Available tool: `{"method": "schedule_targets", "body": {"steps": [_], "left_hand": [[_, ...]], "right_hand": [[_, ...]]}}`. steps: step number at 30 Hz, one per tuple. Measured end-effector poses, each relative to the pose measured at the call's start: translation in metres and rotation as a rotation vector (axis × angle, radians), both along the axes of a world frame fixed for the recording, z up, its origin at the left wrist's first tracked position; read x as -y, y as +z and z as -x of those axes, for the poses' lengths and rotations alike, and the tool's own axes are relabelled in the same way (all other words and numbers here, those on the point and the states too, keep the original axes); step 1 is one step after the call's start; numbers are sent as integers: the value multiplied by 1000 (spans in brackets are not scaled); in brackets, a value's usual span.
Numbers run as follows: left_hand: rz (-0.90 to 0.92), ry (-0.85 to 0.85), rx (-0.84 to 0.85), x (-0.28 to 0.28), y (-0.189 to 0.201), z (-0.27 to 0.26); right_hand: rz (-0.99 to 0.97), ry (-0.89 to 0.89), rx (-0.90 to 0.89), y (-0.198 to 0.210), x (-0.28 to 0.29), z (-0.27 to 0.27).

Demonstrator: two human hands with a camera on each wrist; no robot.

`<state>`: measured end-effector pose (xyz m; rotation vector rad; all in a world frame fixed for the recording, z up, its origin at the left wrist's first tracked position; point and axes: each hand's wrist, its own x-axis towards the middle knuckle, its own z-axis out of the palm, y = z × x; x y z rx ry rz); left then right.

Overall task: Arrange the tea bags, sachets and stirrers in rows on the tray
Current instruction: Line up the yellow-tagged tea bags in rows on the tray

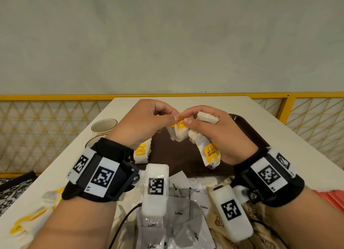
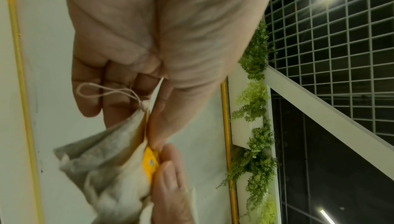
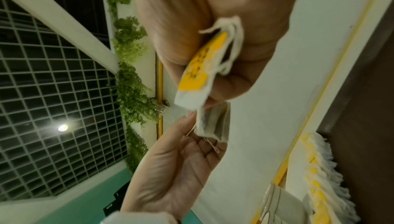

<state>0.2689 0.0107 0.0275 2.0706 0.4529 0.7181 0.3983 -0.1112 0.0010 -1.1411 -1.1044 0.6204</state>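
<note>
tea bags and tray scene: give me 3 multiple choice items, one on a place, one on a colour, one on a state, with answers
1. Where does the row of tea bags already laid down sit?
A. along the left edge of the tray
B. inside a cup
C. on the floor

2. What colour are the tags on the tea bags?
A. blue
B. yellow
C. red

3. What is the right hand doing?
A. lying flat on the table
B. gripping a bunch of tea bags
C. holding a cup

Answers: 1 A, the row lies at the left of the brown tray; 2 B, every tag shows yellow; 3 B, its fingers curl round several bags while the left hand pinches one tea bag.
</note>
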Motion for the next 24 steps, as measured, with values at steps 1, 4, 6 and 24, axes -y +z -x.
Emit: {"method": "schedule_targets", "body": {"steps": [1,4,6,24], "left_hand": [[-9,-4,-7,0,0,1],[-78,7,-35,-1,0,2],[-148,14,-81,0,-1,1],[-108,64,-122,-5,-1,5]], "right_hand": [[6,9,-17,0,0,-1],[13,20,-74,1,0,-4],[29,8,-90,0,-1,-5],[201,89,248,9,12,-12]]}}
